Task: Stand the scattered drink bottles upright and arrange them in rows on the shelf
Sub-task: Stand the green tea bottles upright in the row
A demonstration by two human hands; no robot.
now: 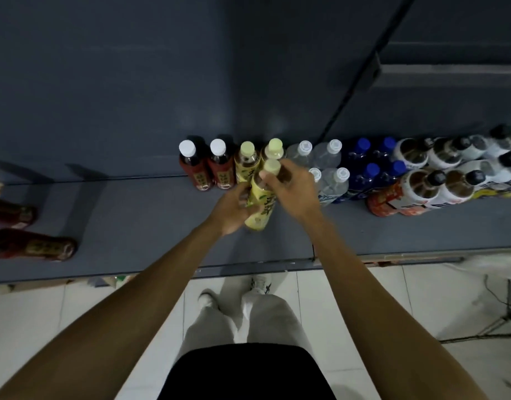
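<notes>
Both hands hold one yellow bottle (261, 202) at frame centre: left hand (234, 209) cups its base, right hand (291, 186) pinches the neck, likely steadying it upright before the yellow pair (260, 157).

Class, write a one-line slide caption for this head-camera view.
Both hands, left and right, hold a yellow bottle upright before the shelf's standing rows.

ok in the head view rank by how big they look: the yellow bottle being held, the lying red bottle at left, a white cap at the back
1-2. lying red bottle and held yellow bottle: alike, hands cover part, unsure
3. white cap: plainly smallest
</notes>
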